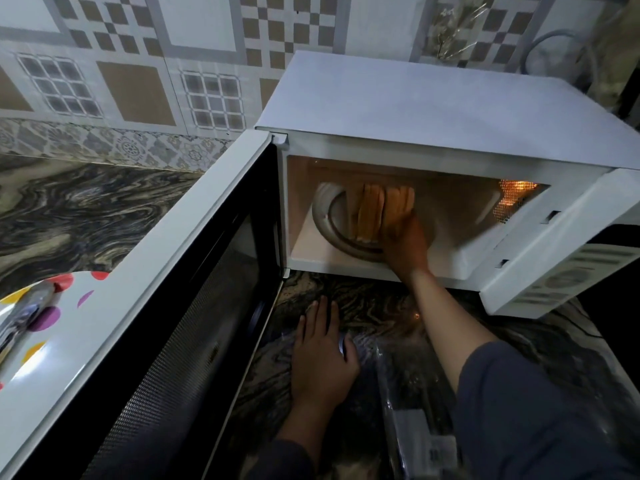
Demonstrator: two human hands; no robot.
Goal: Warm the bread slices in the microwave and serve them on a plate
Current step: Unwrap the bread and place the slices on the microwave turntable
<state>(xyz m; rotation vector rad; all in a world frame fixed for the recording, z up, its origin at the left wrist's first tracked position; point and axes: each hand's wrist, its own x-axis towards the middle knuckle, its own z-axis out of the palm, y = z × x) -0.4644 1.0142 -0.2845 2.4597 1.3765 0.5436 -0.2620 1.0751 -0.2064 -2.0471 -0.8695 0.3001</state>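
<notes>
My right hand (403, 237) grips the bread slices (372, 213) as one stack, on edge over the round tray (327, 220) inside the microwave (433, 109); I should squeeze gently and keep them level. My left hand (322, 355) lies flat on the counter (86, 209). The open door (156, 306) blocks the left; room is toward me.

Nothing legible; bag label (439, 449) too blurred to read.

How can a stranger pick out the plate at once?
Start at the white microwave, whose door stands open to the left. Past that door, at the picture's left edge, lies the plate: white with coloured dots, unlike the dark counter.
</notes>
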